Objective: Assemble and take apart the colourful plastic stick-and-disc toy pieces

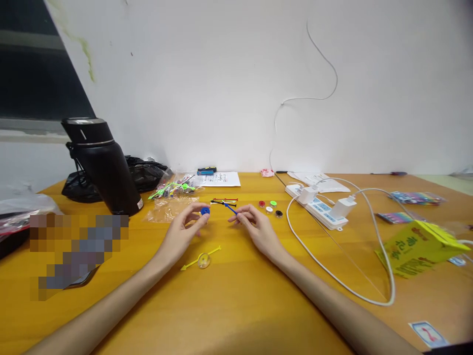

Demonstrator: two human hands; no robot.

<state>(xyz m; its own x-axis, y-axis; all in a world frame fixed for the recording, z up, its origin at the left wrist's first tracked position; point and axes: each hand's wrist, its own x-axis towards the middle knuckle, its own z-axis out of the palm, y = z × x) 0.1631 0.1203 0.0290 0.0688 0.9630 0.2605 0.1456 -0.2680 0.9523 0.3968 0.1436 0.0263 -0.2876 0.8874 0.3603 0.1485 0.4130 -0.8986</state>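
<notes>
My left hand (190, 222) is closed, pinching a small round blue disc (205, 210) between thumb and fingers. Opposite it, my right hand (256, 227) grips one end of a thin blue arrow (230, 208), which points up and left toward the disc. The two blue pieces are apart. Nearer me on the table lies a yellow arrow (187, 266) with a clear round disc (204, 260) at its middle. Just beyond my hands, a red arrow (231, 199) lies beside a white one and a black one. Right of them sit a red disc (262, 203), green disc (273, 203), white disc (269, 209) and black disc (279, 213).
A black bottle (107, 167) and a pixelated flat object (81, 256) stand left. Behind are a plastic bag of coloured parts (175, 187) and a paper sheet (225, 179). Right are a power strip (327, 215), a looping white cable (340, 282) and a yellow snack bag (417, 246).
</notes>
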